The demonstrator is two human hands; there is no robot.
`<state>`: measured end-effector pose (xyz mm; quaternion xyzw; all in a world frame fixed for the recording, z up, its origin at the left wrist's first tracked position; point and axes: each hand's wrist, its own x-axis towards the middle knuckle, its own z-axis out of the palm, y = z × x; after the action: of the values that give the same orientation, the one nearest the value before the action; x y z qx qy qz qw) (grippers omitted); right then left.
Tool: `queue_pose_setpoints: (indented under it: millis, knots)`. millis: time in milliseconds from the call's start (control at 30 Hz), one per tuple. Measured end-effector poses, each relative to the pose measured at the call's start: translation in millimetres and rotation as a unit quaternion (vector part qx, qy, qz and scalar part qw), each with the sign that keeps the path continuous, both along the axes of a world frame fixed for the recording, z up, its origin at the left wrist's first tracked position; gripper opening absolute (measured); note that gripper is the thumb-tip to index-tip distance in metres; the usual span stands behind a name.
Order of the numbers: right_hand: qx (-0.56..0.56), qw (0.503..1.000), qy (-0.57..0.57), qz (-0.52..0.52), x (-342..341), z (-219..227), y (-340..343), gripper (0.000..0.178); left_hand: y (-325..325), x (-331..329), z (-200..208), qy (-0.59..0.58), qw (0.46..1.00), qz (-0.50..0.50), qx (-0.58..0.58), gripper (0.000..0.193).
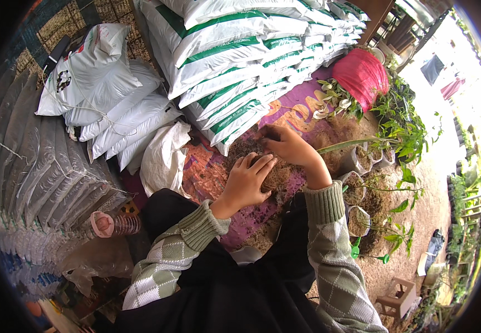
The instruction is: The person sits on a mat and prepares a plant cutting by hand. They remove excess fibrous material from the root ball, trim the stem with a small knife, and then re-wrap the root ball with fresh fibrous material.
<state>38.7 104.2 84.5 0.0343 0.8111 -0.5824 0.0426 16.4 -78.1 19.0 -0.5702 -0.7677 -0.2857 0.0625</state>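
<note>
My left hand (245,186) is curved round a brown, fibrous clump (277,178), with its fingers bent over a dark, earthy top. What lies under the palm is hidden. Just beyond it, my right hand (291,146) has its fingers curled down and pinched together over dark loose soil. Whatever sits between those fingertips cannot be made out. Both hands work low over a purple and orange printed sheet (246,222) strewn with dark soil and brown fibre.
White and green sacks (218,66) are stacked ahead, with plain white bags (124,122) at left. A red sack (361,77) stands far right. Potted seedlings (357,221) line the right side, near a green-handled tool (384,258) and a beige stool (398,297). A clear jar (115,225) sits left.
</note>
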Motion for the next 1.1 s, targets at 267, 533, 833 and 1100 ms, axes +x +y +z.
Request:
queue_pose_setpoints:
  millis: [267, 533, 833, 1100]
  knots:
    - [0.166, 0.985, 0.017, -0.054, -2, -4, 2, 0.022, 1, 1, 4, 0.006, 1.000, 0.022, 0.021, 0.076]
    - [0.283, 0.958, 0.038, -0.033, 8, -7, 15, 0.025, 2, -1, 3, -0.009, 1.000, 0.017, 0.010, 0.076]
    - [0.352, 0.934, 0.047, -0.040, 9, 2, 6, 0.023, 3, -4, -1, -0.020, 0.999, 0.029, 0.031, 0.077]
    - [0.175, 0.981, 0.083, -0.008, 12, 21, 0, 0.019, 4, -10, 2, -0.002, 0.997, 0.052, 0.051, 0.076]
